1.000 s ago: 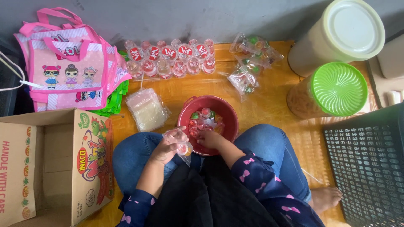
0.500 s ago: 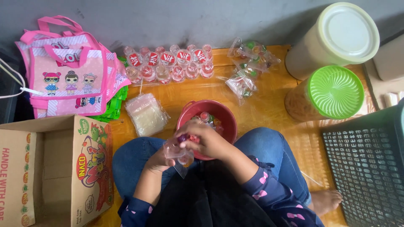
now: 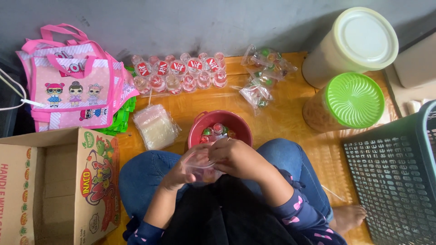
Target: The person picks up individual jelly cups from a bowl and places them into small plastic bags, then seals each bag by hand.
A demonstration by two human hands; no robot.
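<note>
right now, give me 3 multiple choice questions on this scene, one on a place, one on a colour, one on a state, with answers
1. Where is the red bowl?
A. inside the cardboard box
B. on the floor just in front of the person's knees
C. on top of the dark basket

2. What colour is the lid of the nearer jar?
A. green
B. blue
C. black

3. What are the left hand and right hand doing?
A. resting flat on the floor
B. lifting the pink bags
C. both holding a small clear plastic bag

Answers:
1. B, the bowl sits between the knees and the row of small cups.
2. A, its ribbed lid is bright green; the farther jar has a cream lid.
3. C, both hands meet on the clear bag above the lap.
</note>
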